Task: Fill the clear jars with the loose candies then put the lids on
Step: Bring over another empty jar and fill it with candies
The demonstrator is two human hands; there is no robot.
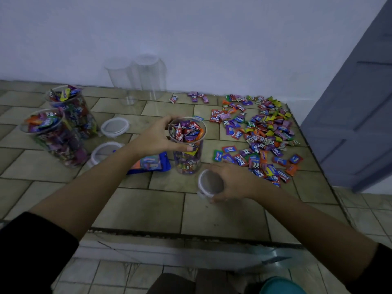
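Note:
A clear jar (187, 158) full of wrapped candies stands upright in the middle of the tiled counter. My left hand (158, 137) grips it at the rim from the left. Just in front of the jar my right hand (232, 182) holds a white-rimmed lid (210, 183), tilted on edge close to the counter. Loose candies (263, 132) lie spread over the right side of the counter. Two more filled jars, one at the far left (72, 111) and one nearer (55, 139), stand open. Two empty clear jars (135, 77) stand by the back wall.
Two more white lids, one farther (114, 126) and one nearer (104, 151), lie between the filled jars and my left arm. A blue candy bag (151, 164) lies flat under my left wrist. The counter's front edge (191, 234) drops to a tiled floor; a grey door (358, 115) stands at the right.

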